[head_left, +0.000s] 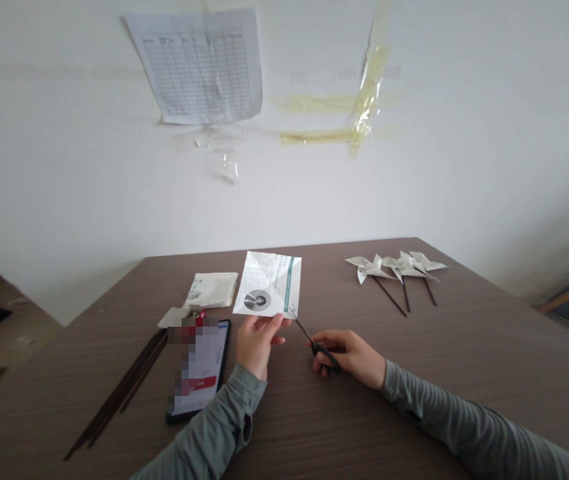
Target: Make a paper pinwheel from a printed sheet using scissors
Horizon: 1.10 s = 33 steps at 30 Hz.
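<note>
My left hand [257, 341] pinches the near edge of a printed square sheet of paper [269, 283] and holds it up above the brown table [464, 347]. My right hand [349, 357] grips black scissors [314, 340] by the handles. The blades point up and left, and their tips meet the paper's lower right corner.
A phone [199, 370] lies left of my left hand, with several dark thin sticks [124, 390] beside it. A stack of printed paper [211, 290] sits behind the phone. Three paper pinwheels on sticks [399, 270] rest at the far right. A printed table sheet [199, 63] hangs on the wall.
</note>
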Available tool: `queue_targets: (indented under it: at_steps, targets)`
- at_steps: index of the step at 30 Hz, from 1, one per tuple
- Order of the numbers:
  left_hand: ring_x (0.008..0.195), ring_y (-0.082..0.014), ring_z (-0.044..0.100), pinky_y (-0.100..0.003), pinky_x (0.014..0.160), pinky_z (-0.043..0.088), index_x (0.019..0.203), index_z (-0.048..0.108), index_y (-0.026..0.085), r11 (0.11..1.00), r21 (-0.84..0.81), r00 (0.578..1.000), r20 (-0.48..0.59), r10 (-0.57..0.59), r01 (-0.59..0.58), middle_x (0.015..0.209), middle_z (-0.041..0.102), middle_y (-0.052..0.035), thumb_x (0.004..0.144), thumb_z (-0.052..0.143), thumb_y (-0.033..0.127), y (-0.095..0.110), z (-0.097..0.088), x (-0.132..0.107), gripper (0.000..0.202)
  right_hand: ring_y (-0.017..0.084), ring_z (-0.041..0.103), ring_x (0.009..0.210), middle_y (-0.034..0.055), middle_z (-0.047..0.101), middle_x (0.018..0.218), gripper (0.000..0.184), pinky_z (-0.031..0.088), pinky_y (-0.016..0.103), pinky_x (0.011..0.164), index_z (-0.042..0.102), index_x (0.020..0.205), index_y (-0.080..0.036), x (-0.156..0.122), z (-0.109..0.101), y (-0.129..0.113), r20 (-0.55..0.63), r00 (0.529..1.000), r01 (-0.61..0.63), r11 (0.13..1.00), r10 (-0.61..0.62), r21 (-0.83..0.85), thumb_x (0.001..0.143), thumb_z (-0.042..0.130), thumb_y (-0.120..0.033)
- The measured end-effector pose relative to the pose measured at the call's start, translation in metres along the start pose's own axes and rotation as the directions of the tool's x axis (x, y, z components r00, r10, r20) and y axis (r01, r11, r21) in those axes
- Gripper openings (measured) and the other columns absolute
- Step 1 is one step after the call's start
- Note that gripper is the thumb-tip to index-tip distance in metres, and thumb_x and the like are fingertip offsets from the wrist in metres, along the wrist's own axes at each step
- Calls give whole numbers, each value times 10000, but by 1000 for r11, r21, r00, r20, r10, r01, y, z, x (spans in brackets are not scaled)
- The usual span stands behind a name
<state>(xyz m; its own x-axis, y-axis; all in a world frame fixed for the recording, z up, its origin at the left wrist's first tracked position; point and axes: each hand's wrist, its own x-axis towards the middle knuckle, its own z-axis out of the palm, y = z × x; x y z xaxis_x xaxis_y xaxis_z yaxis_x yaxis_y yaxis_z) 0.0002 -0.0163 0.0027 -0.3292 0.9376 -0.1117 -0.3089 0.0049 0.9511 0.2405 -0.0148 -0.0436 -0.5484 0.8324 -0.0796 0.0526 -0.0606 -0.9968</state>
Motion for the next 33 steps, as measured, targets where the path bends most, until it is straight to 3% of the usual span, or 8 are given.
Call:
queue_targets:
  at_steps: [18,33]
  targets:
    - [801,-271,981,-192,482,579,933,883,170,1000,-11,1000,-11,3,-3,903,989,-99,745,1132,145,-2,-1,-1,313,242,807,808,71,940,972,959,683,454,891,912,1298,-214,1,-1,3,-1,1000,-3,1000,3,26,792,1106,-1005]
    - [826,-307,995,-209,485,596,948,874,178,1000,-12,1000,15,20,-20,936,997,-119,680,1208,258,-6,-4,3,436,254,809,819,78,931,981,954,687,465,900,906,1302,-217,1,0,3,2,1000,-6,1000,6,11,803,1095,-1008]
